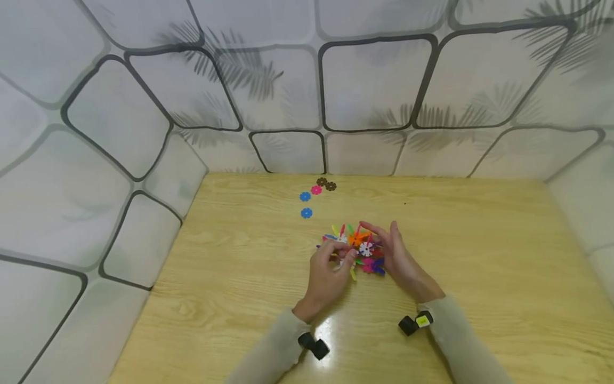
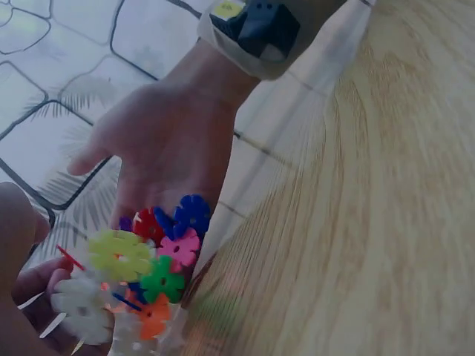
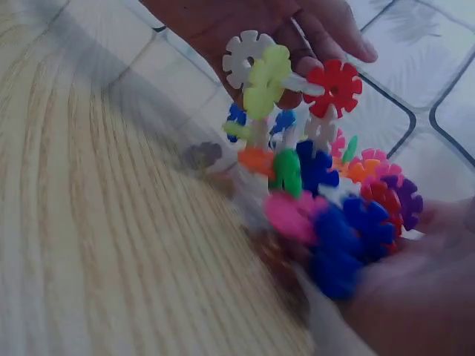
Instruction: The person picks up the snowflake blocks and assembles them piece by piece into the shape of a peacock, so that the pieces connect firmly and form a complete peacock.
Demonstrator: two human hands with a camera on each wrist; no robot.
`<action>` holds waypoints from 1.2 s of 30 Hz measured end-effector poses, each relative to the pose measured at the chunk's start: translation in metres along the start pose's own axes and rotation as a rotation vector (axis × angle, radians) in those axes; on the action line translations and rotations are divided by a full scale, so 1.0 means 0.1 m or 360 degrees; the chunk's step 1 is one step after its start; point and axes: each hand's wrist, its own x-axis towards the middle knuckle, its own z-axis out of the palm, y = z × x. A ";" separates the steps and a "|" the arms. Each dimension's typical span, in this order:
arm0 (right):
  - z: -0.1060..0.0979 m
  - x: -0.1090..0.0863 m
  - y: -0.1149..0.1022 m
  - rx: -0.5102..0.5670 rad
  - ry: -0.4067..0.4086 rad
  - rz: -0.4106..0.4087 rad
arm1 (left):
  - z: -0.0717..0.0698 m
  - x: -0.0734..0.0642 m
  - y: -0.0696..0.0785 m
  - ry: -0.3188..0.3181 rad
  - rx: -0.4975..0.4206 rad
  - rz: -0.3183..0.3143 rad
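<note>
A cluster of interlocked plastic snowflake discs (image 1: 368,265) in many colours sits between the two hands, above the wooden table. My left hand (image 1: 327,274) is at its near left side, thumb and fingertips pinching a piece of it. From the right, my right hand (image 1: 406,268) touches the cluster with its fingers stretched out and thumb raised. White, yellow-green and red discs (image 3: 335,88) stick up beside the left fingers in the right wrist view. In the left wrist view, blue and pink discs (image 2: 179,249) lie against the right hand, whose fingertips are hidden behind them.
Loose discs lie flat beyond the cluster: two blue (image 1: 306,213), one pink (image 1: 316,190) and two dark brown (image 1: 330,186). The wooden table (image 1: 230,234) meets a patterned wall covering (image 1: 288,152) at the back and on both sides.
</note>
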 end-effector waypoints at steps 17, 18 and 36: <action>-0.03 0.09 0.01 -0.0039 0.0102 -0.0258 | -0.01 0.00 0.05 -0.0040 -0.0578 -0.0412; -0.04 0.08 0.00 -0.0023 0.0092 -0.0257 | -0.01 0.00 0.05 -0.0029 -0.0599 -0.0422; -0.30 0.57 -0.46 -0.0749 0.0060 -0.0257 | -0.77 0.75 -0.21 -0.0134 0.0115 -0.0462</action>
